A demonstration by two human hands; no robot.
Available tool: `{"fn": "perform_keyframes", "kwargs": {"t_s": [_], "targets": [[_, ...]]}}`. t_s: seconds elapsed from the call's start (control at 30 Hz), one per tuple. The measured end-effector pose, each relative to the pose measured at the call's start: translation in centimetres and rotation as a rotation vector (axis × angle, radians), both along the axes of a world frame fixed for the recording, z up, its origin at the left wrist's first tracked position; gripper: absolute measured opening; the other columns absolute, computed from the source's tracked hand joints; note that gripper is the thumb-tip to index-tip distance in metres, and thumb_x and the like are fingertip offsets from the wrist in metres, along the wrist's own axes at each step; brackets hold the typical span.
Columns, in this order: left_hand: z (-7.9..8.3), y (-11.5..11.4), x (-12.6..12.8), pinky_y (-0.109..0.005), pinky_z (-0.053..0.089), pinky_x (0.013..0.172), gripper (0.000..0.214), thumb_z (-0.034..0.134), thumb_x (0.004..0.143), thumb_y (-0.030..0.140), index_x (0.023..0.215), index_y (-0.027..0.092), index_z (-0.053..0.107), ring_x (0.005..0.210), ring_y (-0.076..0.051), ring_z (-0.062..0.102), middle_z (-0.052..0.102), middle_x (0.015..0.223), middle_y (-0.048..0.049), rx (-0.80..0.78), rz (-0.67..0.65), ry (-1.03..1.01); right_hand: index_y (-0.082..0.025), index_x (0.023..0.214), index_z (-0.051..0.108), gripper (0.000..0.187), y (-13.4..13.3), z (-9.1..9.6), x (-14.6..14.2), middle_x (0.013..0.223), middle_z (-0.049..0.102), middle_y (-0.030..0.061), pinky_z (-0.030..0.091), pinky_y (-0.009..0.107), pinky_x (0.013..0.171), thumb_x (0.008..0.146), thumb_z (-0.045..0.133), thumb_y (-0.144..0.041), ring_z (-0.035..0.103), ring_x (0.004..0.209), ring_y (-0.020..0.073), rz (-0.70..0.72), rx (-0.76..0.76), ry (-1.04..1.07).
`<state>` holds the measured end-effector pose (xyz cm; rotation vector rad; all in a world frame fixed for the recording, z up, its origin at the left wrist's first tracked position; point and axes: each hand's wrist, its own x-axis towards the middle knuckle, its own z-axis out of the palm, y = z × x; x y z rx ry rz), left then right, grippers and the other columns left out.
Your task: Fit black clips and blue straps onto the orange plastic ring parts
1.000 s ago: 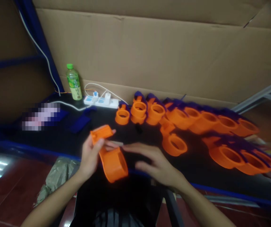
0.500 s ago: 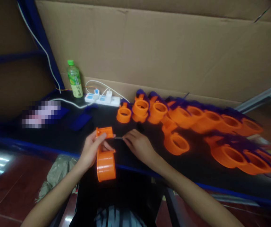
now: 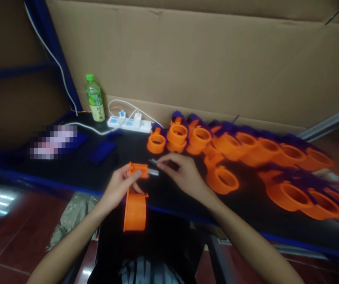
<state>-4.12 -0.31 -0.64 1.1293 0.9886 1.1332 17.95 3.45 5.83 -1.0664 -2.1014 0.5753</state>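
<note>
My left hand (image 3: 123, 184) is closed round the upper part of an orange plastic piece (image 3: 135, 213), whose wide drum-shaped end hangs below the fingers. From the right side of its upper section sticks a short pale bar (image 3: 153, 172). Just to the right, my right hand (image 3: 184, 173) pinches a small thin grey strip (image 3: 154, 161) between thumb and fingertips, apart from the orange piece. What the strip is made of is too small to tell. Similar orange ring-shaped pieces (image 3: 223, 179) lie to the right of my right hand.
Several more orange ring pieces (image 3: 267, 146) with dark blue parts line the back and right of the black tabletop (image 3: 169, 201). Behind stand a green-capped drink bottle (image 3: 95, 98) and a white power strip (image 3: 129, 124) with cables. A blue flat piece (image 3: 103, 152) lies left, before the cardboard wall (image 3: 187, 59).
My right hand has moved up and right, away from the orange piece, with the grey strip in its fingers. The pale bar now shows at the orange piece's side. My left hand shifted slightly right.
</note>
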Motion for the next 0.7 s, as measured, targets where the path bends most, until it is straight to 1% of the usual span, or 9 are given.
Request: {"fn": "perform_keyframes", "kwargs": {"t_s": [0.07, 0.17, 0.27, 0.37, 0.5, 0.53, 0.57, 0.67, 0.7], "targets": [[0.1, 0.0, 0.0, -0.025, 0.053, 0.048, 0.042, 0.069, 0.087, 0.049, 0.111, 0.014, 0.067, 0.053, -0.02, 0.072, 0.079, 0.096, -0.0129, 0.012, -0.021, 0.021, -0.021, 0.094, 0.073, 0.009, -0.4, 0.9, -0.4, 0.088, 0.071, 0.0019, 0.049, 0.025, 0.069, 0.093, 0.067, -0.027, 0.064, 0.076, 0.0134, 0.073, 0.004, -0.031], [0.1, 0.0, 0.0, -0.023, 0.053, 0.048, 0.038, 0.069, 0.088, 0.047, 0.107, 0.015, 0.067, 0.052, -0.016, 0.069, 0.078, 0.094, -0.0112, 0.029, -0.051, 0.061, -0.02, 0.093, 0.074, 0.009, -0.7, 1.4, -1.1, 0.088, 0.07, 0.003, 0.047, 0.025, 0.068, 0.093, 0.066, -0.024, 0.062, 0.075, 0.0131, 0.088, 0.035, -0.12], [0.0, 0.0, 0.0, -0.023, 0.053, 0.049, 0.038, 0.071, 0.087, 0.046, 0.106, 0.014, 0.068, 0.05, -0.013, 0.066, 0.078, 0.094, -0.0107, 0.041, -0.111, 0.095, -0.02, 0.091, 0.075, 0.009, -0.7, 0.7, -1.8, 0.087, 0.07, 0.0038, 0.047, 0.026, 0.071, 0.093, 0.065, -0.022, 0.063, 0.079, 0.0142, 0.082, 0.076, -0.186], [-0.1, 0.1, -0.1, -0.025, 0.053, 0.051, 0.039, 0.072, 0.086, 0.046, 0.107, 0.014, 0.069, 0.051, -0.014, 0.067, 0.077, 0.092, -0.0102, 0.05, -0.142, 0.111, -0.021, 0.093, 0.075, 0.012, -0.6, -0.3, -2.6, 0.09, 0.07, 0.0043, 0.049, 0.026, 0.075, 0.095, 0.064, -0.025, 0.065, 0.085, 0.0153, 0.094, 0.095, -0.186], [-0.1, 0.1, -0.2, -0.025, 0.053, 0.053, 0.037, 0.068, 0.089, 0.045, 0.111, 0.014, 0.068, 0.051, -0.014, 0.067, 0.078, 0.095, -0.0115, 0.056, -0.13, 0.061, -0.023, 0.11, 0.074, 0.023, -0.3, -0.9, -2.7, 0.107, 0.072, 0.0045, 0.05, 0.026, 0.085, 0.101, 0.054, -0.031, 0.066, 0.098, 0.0156, 0.068, 0.136, -0.179], [0.0, 0.1, -0.2, -0.025, 0.052, 0.054, 0.038, 0.068, 0.089, 0.045, 0.112, 0.014, 0.068, 0.051, -0.014, 0.067, 0.079, 0.097, -0.012, 0.052, -0.123, 0.043, -0.024, 0.116, 0.072, 0.026, -0.2, -0.9, -2.4, 0.111, 0.072, 0.0043, 0.05, 0.027, 0.086, 0.103, 0.051, -0.032, 0.067, 0.1, 0.0157, 0.008, 0.147, -0.211], [0.0, 0.1, -0.1, -0.025, 0.052, 0.054, 0.038, 0.067, 0.09, 0.045, 0.113, 0.015, 0.068, 0.052, -0.014, 0.067, 0.079, 0.098, -0.0124, 0.047, -0.107, 0.026, -0.025, 0.121, 0.07, 0.029, -0.1, -0.8, -1.9, 0.113, 0.071, 0.0044, 0.05, 0.028, 0.086, 0.104, 0.048, -0.034, 0.067, 0.101, 0.0167, -0.091, 0.162, -0.267], [0.0, 0.1, 0.1, -0.024, 0.052, 0.055, 0.038, 0.066, 0.09, 0.045, 0.113, 0.015, 0.068, 0.051, -0.014, 0.066, 0.079, 0.099, -0.0128, 0.021, -0.05, -0.015, -0.021, 0.124, 0.067, 0.035, 0.4, -1.0, 0.2, 0.113, 0.071, 0.01, 0.05, 0.032, 0.075, 0.103, 0.046, -0.04, 0.067, 0.1, 0.0242, -0.493, 0.197, -0.553], [0.0, 0.1, 0.2, -0.024, 0.052, 0.055, 0.037, 0.066, 0.091, 0.045, 0.114, 0.015, 0.068, 0.05, -0.013, 0.066, 0.079, 0.099, -0.0127, 0.014, -0.039, -0.025, -0.019, 0.123, 0.066, 0.035, 0.5, -1.2, 0.9, 0.112, 0.07, 0.0121, 0.048, 0.032, 0.07, 0.102, 0.048, -0.041, 0.067, 0.1, 0.0265, -0.586, 0.196, -0.65]]}}
